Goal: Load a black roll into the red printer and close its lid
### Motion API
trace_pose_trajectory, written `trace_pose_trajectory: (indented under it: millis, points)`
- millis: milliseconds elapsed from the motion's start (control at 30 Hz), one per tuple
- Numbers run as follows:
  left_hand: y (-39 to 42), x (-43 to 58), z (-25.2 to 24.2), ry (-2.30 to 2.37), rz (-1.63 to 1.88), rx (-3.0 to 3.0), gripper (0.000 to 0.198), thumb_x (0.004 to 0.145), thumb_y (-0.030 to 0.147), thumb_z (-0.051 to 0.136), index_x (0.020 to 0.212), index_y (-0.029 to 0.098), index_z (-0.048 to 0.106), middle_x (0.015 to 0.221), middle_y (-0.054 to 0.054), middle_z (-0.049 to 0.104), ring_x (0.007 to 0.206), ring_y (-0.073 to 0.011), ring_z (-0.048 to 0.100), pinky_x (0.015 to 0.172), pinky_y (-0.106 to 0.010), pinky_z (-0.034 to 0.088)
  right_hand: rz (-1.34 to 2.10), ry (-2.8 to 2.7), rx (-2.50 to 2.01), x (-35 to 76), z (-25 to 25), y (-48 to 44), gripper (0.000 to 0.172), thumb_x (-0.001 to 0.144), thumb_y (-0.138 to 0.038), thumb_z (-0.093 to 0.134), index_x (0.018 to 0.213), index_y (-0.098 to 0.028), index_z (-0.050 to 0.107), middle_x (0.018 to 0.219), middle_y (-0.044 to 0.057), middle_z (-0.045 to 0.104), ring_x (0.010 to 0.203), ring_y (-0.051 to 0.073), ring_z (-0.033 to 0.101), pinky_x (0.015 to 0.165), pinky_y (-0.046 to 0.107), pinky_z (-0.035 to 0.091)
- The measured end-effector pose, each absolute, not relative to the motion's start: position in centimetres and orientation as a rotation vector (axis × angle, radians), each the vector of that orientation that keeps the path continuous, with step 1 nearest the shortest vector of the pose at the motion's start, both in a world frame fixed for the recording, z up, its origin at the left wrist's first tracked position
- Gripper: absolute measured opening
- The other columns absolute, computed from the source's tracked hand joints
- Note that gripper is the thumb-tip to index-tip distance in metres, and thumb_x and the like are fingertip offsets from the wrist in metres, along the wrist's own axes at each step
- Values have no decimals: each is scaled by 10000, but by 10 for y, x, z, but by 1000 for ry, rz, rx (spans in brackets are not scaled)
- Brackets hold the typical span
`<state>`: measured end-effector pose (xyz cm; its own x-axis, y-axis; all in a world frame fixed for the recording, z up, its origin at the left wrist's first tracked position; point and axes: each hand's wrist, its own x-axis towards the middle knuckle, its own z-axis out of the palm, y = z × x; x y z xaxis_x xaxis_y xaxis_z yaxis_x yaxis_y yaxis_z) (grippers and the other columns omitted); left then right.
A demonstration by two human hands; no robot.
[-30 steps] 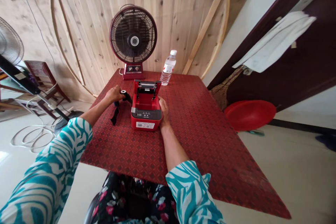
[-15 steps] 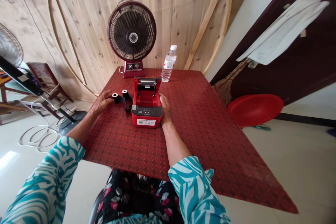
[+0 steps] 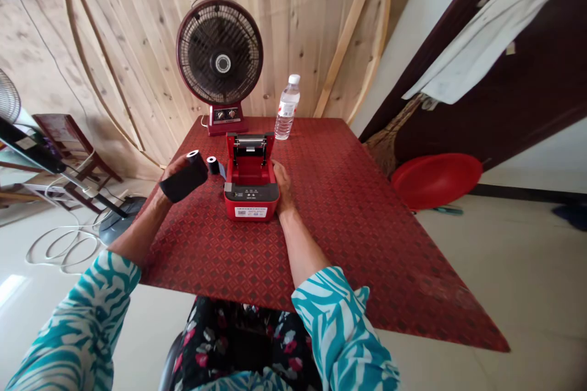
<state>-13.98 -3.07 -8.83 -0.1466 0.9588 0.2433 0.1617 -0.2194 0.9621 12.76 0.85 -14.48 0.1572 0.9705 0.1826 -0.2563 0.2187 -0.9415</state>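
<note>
A red and black label printer (image 3: 252,210) stands on the table, its lid raised and its bay open with nothing in it. My right hand (image 3: 284,188) holds the printer's right side, its fingertips partly hidden against the casing. To the left, my left hand (image 3: 175,166) is closed on a black roll (image 3: 195,163) with a white-rimmed core, held above the table. A loose black strip from this roll hangs across the hand and hides most of the fingers. A second black roll (image 3: 213,167) stands between that hand and the printer, a short strip trailing towards the printer.
A dark red fan (image 3: 222,63) and a clear water bottle (image 3: 287,109) stand at the back of the patterned red table (image 3: 348,226). Behind is a wooden panel. A red basin (image 3: 435,180) lies at the right, and a floor fan's base (image 3: 120,219) at the left.
My left hand has taken hold of one black roll and raised it off the table, its strip now hanging loose. My right hand stays at the printer. The view has shifted slightly.
</note>
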Motion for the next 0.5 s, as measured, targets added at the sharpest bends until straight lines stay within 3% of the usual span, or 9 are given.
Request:
trace_pose_trajectory:
  millis: [67, 133, 233, 500]
  points:
    - [-36, -124, -68, 1166, 1345, 1459, 521, 736, 554, 714, 1092, 175, 682, 896, -61, 731, 761, -200, 692, 692, -327, 568, 1096, -996, -906, 128, -146, 10, 457, 837, -551, 535, 1113, -215, 674, 1217, 81, 710, 1131, 211, 620, 1015, 378, 477]
    - [-39, -105, -51, 1117, 1192, 1614, 508, 699, 445, 797, 1111, 165, 694, 967, -79, 740, 851, -214, 698, 792, -346, 565, 1111, -981, -903, 127, -148, 11, 459, 830, -559, 541, 1113, -221, 669, 1204, 76, 715, 1113, 209, 629, 1007, 374, 483]
    - [-34, -79, -36, 1156, 1029, 1887, 502, 729, 372, 780, 1182, 181, 679, 1066, -90, 738, 948, -229, 690, 881, -377, 540, 1124, -965, -906, 127, -151, 15, 465, 820, -581, 539, 1103, -233, 665, 1182, 62, 722, 1091, 210, 641, 1004, 384, 489]
    - [-2, -50, -29, 1378, 574, 2218, 304, 760, 248, 702, 1060, 239, 747, 960, -17, 754, 892, -224, 692, 860, -343, 535, 1163, -932, -917, 125, -156, 23, 473, 793, -602, 564, 1091, -251, 673, 1076, 26, 747, 983, 196, 673, 953, 375, 522]
